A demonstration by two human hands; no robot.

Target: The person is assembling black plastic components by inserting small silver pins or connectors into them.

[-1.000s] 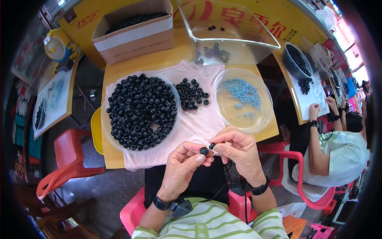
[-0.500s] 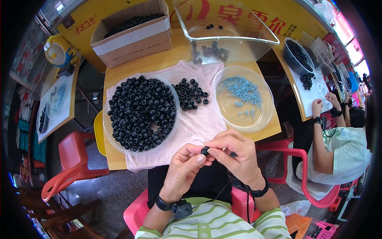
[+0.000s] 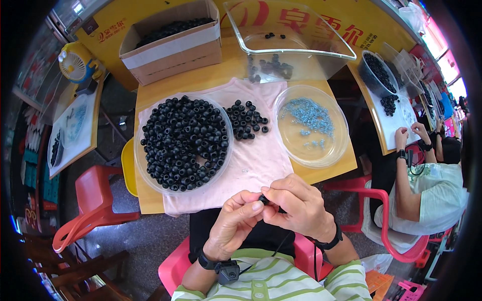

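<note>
- Two bare hands meet over the lap, below the near edge of the yellow wooden table [image 3: 201, 80]: the left hand [image 3: 236, 220] and the right hand [image 3: 296, 208] have their fingertips pressed together on one small black ring-shaped bead [image 3: 264, 199], pinched between them.
- One black wristband with a small device sits on the left wrist; a black band circles the right wrist.
- One pale pink cloth [image 3: 261, 160] lies on the table just beyond the hands.
- One wide clear plastic bowl of black ring beads [image 3: 183, 143] stands beyond the left hand, on the cloth.
- One loose heap of black beads [image 3: 246, 119] lies on the cloth, straight beyond both hands, beside the bowl.
- One clear round plastic dish of small light-blue pieces [image 3: 311, 125] stands beyond the right hand.
- One clear rectangular plastic tub [image 3: 286, 35] with a few black beads stands far beyond the dish.
- One brown cardboard box of black beads [image 3: 170, 42] stands far beyond the left hand.
- One red plastic chair [image 3: 93, 205] stands well to the left of the left hand.
- One other person in a pale shirt [image 3: 432, 195] sits well to the right of the right hand, at a neighbouring table.
</note>
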